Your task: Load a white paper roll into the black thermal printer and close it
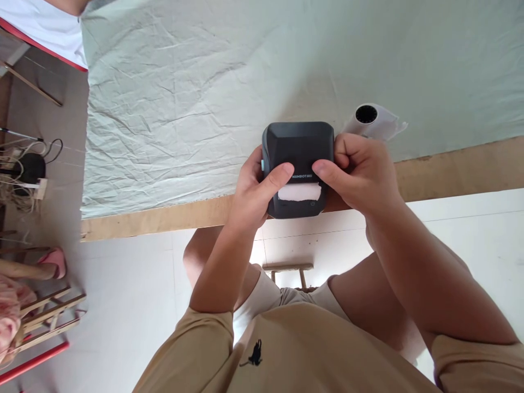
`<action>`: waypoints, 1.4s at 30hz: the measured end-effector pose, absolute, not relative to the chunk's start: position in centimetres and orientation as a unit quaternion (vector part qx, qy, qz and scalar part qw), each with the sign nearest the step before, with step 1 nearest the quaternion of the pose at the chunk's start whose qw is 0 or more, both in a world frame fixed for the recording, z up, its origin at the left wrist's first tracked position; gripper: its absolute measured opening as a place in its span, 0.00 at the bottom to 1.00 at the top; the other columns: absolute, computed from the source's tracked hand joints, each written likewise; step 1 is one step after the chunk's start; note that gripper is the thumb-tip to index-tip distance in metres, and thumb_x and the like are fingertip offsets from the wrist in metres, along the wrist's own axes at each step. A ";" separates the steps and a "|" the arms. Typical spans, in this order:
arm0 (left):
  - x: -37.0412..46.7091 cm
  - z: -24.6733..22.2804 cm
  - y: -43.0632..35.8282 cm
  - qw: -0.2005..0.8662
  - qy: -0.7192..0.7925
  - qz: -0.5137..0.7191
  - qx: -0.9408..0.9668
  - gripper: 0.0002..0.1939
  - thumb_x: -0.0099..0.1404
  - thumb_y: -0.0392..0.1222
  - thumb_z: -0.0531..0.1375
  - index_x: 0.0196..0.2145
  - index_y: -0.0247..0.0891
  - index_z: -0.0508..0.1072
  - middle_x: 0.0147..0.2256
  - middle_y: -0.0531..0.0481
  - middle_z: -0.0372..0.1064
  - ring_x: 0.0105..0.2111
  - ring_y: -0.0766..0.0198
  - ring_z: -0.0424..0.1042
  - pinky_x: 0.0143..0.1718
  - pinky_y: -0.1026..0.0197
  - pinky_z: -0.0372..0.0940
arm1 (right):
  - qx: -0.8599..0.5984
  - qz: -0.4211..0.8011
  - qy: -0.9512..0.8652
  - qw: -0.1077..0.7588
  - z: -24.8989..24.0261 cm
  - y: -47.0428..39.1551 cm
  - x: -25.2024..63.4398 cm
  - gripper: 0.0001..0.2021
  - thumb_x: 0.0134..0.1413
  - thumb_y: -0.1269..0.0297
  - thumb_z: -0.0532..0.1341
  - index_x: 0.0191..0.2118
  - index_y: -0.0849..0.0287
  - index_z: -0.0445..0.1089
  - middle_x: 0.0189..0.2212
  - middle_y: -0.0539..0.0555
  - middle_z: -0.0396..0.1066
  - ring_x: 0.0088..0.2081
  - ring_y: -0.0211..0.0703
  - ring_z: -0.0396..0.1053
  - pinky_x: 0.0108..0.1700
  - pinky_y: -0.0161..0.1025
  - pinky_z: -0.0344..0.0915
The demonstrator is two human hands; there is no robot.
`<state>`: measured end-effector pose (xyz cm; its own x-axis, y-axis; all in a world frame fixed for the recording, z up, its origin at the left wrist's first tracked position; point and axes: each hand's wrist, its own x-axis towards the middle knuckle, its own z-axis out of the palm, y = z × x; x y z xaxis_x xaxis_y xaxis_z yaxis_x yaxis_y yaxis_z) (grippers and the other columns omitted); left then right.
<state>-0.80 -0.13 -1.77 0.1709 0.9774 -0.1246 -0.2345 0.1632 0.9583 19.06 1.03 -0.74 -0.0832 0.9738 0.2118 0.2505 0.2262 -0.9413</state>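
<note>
Between my two hands is a dark label printer (301, 144), held up close to the table's front edge. A white strip of label paper (299, 191) with a ragged edge sticks out of its slot. My left hand (258, 185) wraps the printer's left side, thumb on the top face. My right hand (360, 169) grips the right side, its thumb on the top face and its fingers curled at the side. Just beyond my right hand, a white paper roll (379, 121) with a dark hollow core and a torn loose end lies on the cloth.
A wrinkled pale green cloth (172, 109) covers the table, with a bare wooden edge (164, 219) along the front. Tangled cables (20, 180) lie at the far left. A wooden chair (49, 316) and another person's pink shoe (57, 262) are at lower left.
</note>
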 end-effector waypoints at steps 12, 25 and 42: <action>-0.3 -1.9 -0.1 0.613 0.423 0.536 0.397 0.29 0.75 0.74 0.61 0.51 0.47 0.81 0.55 0.46 0.83 0.75 0.42 0.71 0.67 0.45 0.79 | -0.444 0.337 -0.693 0.457 -2.6 1.7 19.6 0.27 0.73 0.48 0.65 0.30 0.51 0.50 0.22 0.44 0.50 0.24 0.35 0.50 0.26 0.39 0.49; -0.4 -2.3 0.5 0.612 0.469 0.560 0.304 0.25 0.78 0.67 0.63 0.35 0.44 0.78 0.38 0.49 0.81 0.63 0.47 0.83 0.62 0.47 0.82 | -0.407 0.342 -0.707 0.466 -3.5 1.4 20.3 0.26 0.61 0.50 0.75 0.37 0.49 0.54 0.25 0.41 0.59 0.23 0.34 0.55 0.23 0.37 0.56; -0.5 -1.0 -0.4 0.629 0.426 0.480 0.439 0.28 0.70 0.71 0.69 0.49 0.44 0.83 0.48 0.44 0.84 0.62 0.40 0.82 0.57 0.47 0.80 | -0.451 0.068 -0.822 0.342 0.9 1.5 20.4 0.10 0.59 0.64 0.70 0.46 0.48 0.80 0.24 0.45 0.73 0.22 0.39 0.61 0.26 0.42 0.50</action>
